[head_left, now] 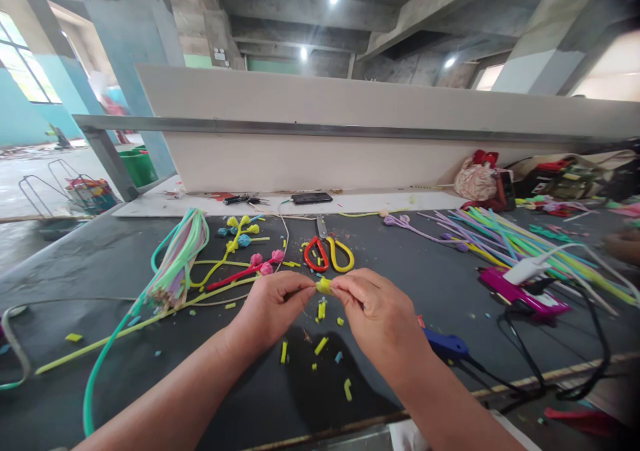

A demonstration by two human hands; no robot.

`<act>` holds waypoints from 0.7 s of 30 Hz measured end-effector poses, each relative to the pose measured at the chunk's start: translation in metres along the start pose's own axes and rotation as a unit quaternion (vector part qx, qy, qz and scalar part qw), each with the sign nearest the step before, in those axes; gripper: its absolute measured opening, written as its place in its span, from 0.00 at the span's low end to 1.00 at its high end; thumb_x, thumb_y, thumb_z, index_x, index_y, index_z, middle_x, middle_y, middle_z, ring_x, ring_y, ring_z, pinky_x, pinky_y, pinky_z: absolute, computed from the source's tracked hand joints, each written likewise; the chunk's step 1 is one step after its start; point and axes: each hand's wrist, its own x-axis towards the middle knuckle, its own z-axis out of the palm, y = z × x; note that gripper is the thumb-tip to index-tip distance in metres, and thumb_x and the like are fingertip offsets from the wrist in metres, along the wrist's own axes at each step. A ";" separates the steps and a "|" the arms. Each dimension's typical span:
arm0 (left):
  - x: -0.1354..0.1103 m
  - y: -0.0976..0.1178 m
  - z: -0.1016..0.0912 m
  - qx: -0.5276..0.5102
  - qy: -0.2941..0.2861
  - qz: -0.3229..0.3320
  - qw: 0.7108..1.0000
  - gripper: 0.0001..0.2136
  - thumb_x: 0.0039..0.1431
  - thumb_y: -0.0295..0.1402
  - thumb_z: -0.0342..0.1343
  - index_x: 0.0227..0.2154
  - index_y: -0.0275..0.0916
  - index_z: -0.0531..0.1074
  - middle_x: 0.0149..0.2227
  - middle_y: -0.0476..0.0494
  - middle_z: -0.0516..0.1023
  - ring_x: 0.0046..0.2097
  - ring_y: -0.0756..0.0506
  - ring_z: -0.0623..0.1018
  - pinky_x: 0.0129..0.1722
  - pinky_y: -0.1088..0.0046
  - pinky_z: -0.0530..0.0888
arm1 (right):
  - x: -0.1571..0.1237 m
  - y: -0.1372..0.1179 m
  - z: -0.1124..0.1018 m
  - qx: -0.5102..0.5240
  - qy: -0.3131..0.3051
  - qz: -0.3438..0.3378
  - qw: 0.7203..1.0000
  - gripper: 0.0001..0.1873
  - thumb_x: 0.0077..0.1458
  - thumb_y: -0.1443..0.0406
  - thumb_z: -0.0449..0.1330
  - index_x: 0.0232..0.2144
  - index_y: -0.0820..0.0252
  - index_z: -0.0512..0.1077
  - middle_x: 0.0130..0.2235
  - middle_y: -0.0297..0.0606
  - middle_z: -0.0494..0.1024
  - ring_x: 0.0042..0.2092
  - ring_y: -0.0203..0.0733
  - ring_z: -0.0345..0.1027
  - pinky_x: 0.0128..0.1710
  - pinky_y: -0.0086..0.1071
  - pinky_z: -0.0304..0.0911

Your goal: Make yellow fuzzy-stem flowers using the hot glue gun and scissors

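Observation:
My left hand (273, 304) and my right hand (373, 304) meet above the middle of the dark table. Between their pinched fingertips is a small yellow fuzzy piece (323, 284), gripped from both sides. Just beyond the fingers lie scissors (321, 230) with one red and one yellow handle loop. Short yellow cut bits (321, 310) are scattered beneath and in front of my hands. To the left lie a red stem with pink buds (257, 264) and a yellow stem with yellow and blue buds (237, 234).
A bundle of pastel fuzzy stems (183, 251) lies left; more loose stems (490, 238) lie right. A magenta power strip (523, 294) with cords and a blue-handled corded tool (445, 343) are near my right forearm. A phone (311, 198) rests at the back. Another person's hand (623, 246) shows far right.

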 end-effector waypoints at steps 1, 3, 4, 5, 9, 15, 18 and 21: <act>0.000 -0.001 0.000 -0.003 0.000 -0.005 1.000 0.07 0.56 0.28 0.53 0.29 0.36 0.76 0.28 0.47 0.78 0.31 0.51 0.75 0.32 0.78 0.69 | 0.000 0.000 0.000 0.010 -0.006 0.007 1.000 0.06 0.54 0.71 0.59 0.30 0.59 0.75 0.31 0.36 0.78 0.33 0.40 0.72 0.36 0.33 0.65; 0.001 -0.002 0.000 -0.011 0.000 -0.014 1.000 0.07 0.56 0.28 0.53 0.29 0.36 0.77 0.28 0.47 0.78 0.31 0.50 0.75 0.31 0.78 0.69 | 0.001 0.000 -0.003 0.027 -0.012 0.020 0.999 0.05 0.54 0.69 0.59 0.32 0.57 0.75 0.32 0.35 0.78 0.34 0.39 0.71 0.36 0.32 0.65; 0.002 -0.002 0.000 -0.015 0.001 -0.018 1.000 0.07 0.56 0.29 0.53 0.30 0.36 0.77 0.29 0.47 0.78 0.31 0.50 0.75 0.31 0.78 0.69 | 0.002 0.000 -0.004 0.037 -0.011 0.024 0.999 0.05 0.54 0.69 0.59 0.32 0.57 0.75 0.32 0.35 0.78 0.34 0.39 0.71 0.36 0.31 0.65; 0.002 -0.002 0.000 -0.018 0.002 -0.023 1.000 0.07 0.56 0.29 0.53 0.30 0.36 0.77 0.29 0.47 0.78 0.31 0.50 0.75 0.31 0.77 0.69 | 0.003 0.000 -0.006 0.048 -0.009 0.030 0.998 0.05 0.54 0.69 0.59 0.33 0.57 0.75 0.31 0.34 0.77 0.33 0.38 0.71 0.35 0.31 0.65; 0.002 -0.001 -0.001 -0.023 0.004 -0.041 0.999 0.08 0.56 0.31 0.53 0.29 0.35 0.76 0.28 0.46 0.78 0.30 0.49 0.74 0.30 0.76 0.69 | 0.009 0.001 -0.014 0.121 -0.015 0.112 0.986 0.05 0.52 0.68 0.58 0.32 0.58 0.74 0.31 0.35 0.76 0.31 0.37 0.70 0.34 0.30 0.65; 0.002 0.001 -0.002 -0.041 0.000 -0.030 0.999 0.07 0.56 0.30 0.54 0.29 0.35 0.77 0.29 0.45 0.79 0.31 0.49 0.75 0.31 0.77 0.70 | 0.010 0.003 -0.009 0.396 -0.144 0.304 0.855 0.12 0.51 0.60 0.59 0.38 0.58 0.71 0.32 0.36 0.76 0.34 0.38 0.69 0.35 0.32 0.65; 0.002 0.003 -0.002 -0.040 -0.002 -0.015 0.999 0.07 0.56 0.28 0.54 0.30 0.35 0.77 0.30 0.45 0.80 0.32 0.49 0.76 0.32 0.78 0.70 | 0.011 0.000 -0.007 0.439 -0.152 0.348 0.814 0.11 0.48 0.60 0.61 0.34 0.59 0.71 0.29 0.32 0.73 0.33 0.36 0.68 0.35 0.31 0.63; 0.001 0.003 -0.002 -0.039 -0.010 -0.003 0.999 0.07 0.56 0.28 0.54 0.30 0.35 0.77 0.31 0.45 0.80 0.32 0.50 0.76 0.33 0.78 0.71 | 0.012 -0.003 -0.007 0.461 -0.134 0.360 0.800 0.08 0.45 0.62 0.62 0.29 0.59 0.69 0.27 0.30 0.71 0.31 0.34 0.67 0.36 0.30 0.63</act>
